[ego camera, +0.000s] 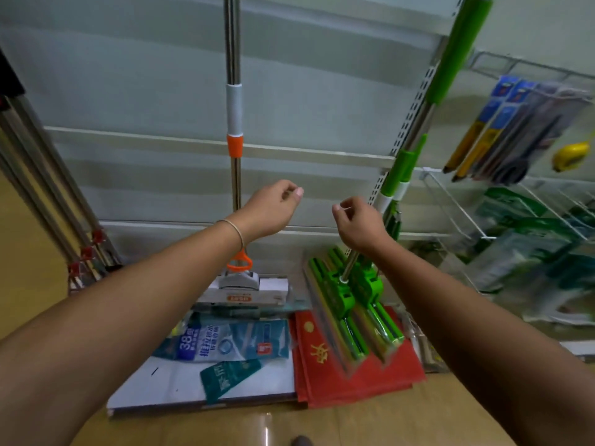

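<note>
Both hands are raised in front of the shelf and do not touch each other. The left hand (273, 210) and the right hand (359, 223) have the fingers curled in to the thumb; I cannot tell if they pinch something thin. The orange mop (234, 111) stands upright just behind the left hand, with its head on the low shelf board (167, 387). The green mop (402, 165) leans to the right, its pole passes behind the right hand, and its head lies on the red bags (360, 381). Blue packets (225, 346) lie beside the red bags.
</note>
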A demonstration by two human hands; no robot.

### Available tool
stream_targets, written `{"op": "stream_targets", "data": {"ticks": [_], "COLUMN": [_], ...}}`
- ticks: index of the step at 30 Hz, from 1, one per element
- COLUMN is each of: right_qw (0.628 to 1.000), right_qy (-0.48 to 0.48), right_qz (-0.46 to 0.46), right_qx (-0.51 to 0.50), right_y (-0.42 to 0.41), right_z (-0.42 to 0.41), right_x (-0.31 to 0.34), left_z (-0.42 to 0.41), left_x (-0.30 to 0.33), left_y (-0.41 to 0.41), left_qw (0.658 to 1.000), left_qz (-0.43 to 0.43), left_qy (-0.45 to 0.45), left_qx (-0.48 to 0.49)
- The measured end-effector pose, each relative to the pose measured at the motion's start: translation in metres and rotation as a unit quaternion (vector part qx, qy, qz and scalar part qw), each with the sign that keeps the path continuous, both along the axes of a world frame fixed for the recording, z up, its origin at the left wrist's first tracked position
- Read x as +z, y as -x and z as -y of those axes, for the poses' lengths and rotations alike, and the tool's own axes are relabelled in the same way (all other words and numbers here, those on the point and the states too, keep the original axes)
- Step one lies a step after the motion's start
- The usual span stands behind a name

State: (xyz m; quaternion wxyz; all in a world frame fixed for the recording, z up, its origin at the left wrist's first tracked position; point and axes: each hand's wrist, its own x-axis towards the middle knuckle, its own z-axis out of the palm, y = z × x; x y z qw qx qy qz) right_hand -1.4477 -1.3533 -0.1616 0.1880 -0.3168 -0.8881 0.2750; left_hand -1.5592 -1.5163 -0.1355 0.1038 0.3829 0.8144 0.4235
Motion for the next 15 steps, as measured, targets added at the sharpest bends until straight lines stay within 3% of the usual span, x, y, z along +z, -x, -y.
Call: {"op": "stream_targets", "data": {"ticks": [15], "right_qw": [0.998], "right_qy": [-0.017], "right_qz": [-0.044], "right_qx": [0.032], "right_y": [-0.067], "right_z": [-0.161], "right_x": [0.011], "left_z": [-0.189], "left_x": [-0.007], "left_y": [-0.052], "left_qw": [0.999], "left_qz": [0.045], "left_qy": [-0.024], "left_qx": [0.012]}}
